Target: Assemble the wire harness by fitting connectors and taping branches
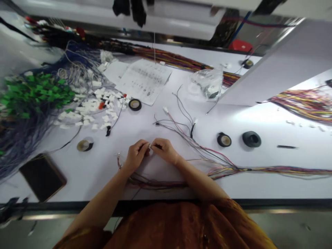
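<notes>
My left hand [136, 154] and my right hand [164, 149] meet at the middle of the white table [269, 183], fingers pinched together on a small white connector [149, 146] between them. A wire bundle [155, 183] loops under my forearms and runs off right as a multicoloured harness [272, 170]. Thin loose wires [181, 121] with small white connectors lie just beyond my hands.
A pile of white connectors [95, 107] and green-tagged wires [33, 93] lies at the left. Tape rolls [135, 104] [224, 139] [251, 139] [84, 145] are scattered about. A phone [43, 177] lies near the front left edge. A printed sheet [145, 80] and plastic bag [206, 83] lie farther back.
</notes>
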A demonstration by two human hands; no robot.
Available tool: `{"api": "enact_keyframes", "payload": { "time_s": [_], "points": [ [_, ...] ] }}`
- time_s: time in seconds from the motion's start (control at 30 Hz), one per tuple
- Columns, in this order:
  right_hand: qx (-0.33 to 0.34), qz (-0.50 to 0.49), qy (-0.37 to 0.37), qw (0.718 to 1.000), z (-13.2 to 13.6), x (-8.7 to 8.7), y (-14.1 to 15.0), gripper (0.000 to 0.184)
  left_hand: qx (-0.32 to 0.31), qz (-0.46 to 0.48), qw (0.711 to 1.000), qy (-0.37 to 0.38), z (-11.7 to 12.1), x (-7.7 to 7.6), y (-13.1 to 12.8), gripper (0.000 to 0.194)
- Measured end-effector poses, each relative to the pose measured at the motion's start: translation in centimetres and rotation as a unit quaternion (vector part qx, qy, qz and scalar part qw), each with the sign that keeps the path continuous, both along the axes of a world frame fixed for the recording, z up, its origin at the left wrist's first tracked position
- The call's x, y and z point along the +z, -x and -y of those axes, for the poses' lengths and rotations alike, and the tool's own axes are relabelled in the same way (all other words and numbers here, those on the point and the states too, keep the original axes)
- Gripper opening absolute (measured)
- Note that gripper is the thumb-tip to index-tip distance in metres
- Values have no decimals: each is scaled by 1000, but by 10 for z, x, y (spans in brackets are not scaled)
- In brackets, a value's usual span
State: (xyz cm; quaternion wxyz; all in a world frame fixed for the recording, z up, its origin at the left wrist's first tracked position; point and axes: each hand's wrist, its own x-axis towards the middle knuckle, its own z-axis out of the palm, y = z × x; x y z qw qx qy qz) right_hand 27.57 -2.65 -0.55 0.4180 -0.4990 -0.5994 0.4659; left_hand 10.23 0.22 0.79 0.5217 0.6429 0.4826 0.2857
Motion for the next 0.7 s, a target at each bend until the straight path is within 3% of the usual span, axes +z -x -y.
{"api": "enact_keyframes", "payload": {
  "time_s": [0.13,0.3,0.5,0.6,0.7],
  "points": [
    [-21,5,21,1000,1,-1,1,17,6,-2,1000,4,-2,0,0,29],
    [-8,24,-40,999,3,-3,0,10,-21,-46,998,-43,0,-9,2,34],
    [-9,88,-42,995,5,0,-2,12,-10,-39,999,-20,-2,-13,0,42],
    [2,196,-52,979,14,21,-6,13,18,-87,994,-60,-5,-9,5,44],
    [-7,286,-124,950,31,72,-35,15,16,-193,972,-130,-9,-14,14,37]
  ]
}}
